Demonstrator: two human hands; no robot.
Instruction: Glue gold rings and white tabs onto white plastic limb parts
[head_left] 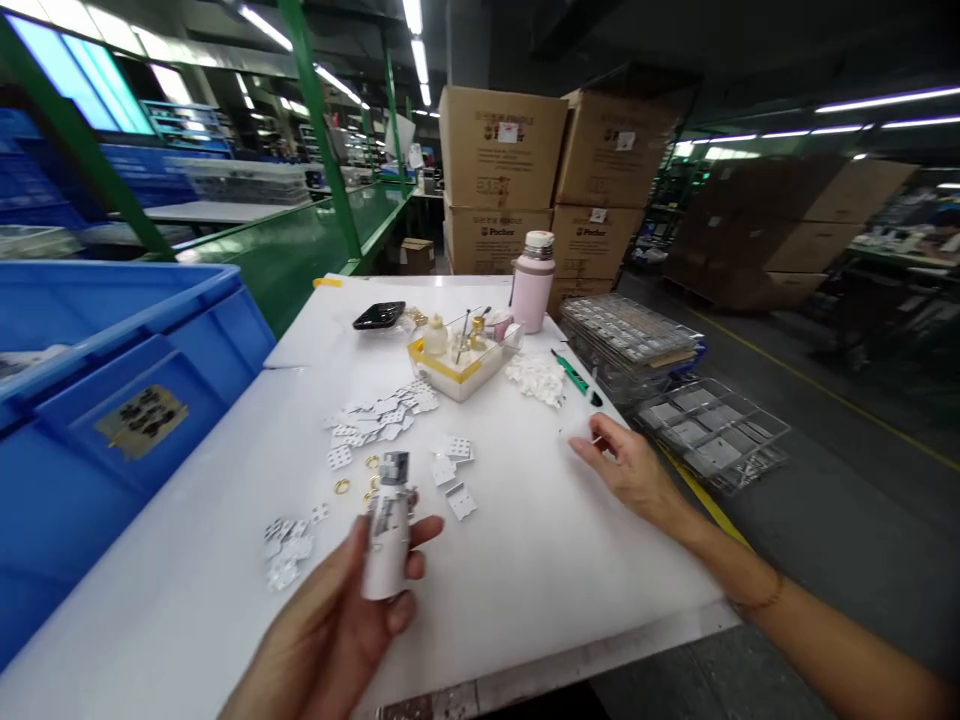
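My left hand point(352, 610), low in the middle of the view, is wrapped round a white cylindrical part point(386, 560) with a grey metallic top; its exact kind is unclear. The part stands nearly upright above the table. Over the right side of the table hovers my right hand point(630, 470), thumb and forefinger curved and slightly apart, with nothing visible between them. It is nearest a green utility knife point(576, 378) and a pile of small white pieces point(535, 378). Brass-coloured rings point(342, 487) and small white plates with holes point(459, 498) lie beyond my left hand.
A yellow-rimmed tray point(450, 385) holds bottles and small tools. Behind it stand a pink flask point(532, 290) and a black phone point(379, 315). A blue crate point(127, 400) borders the left. Stacked wire racks point(637, 335) stand right; cardboard boxes point(502, 150) rise behind.
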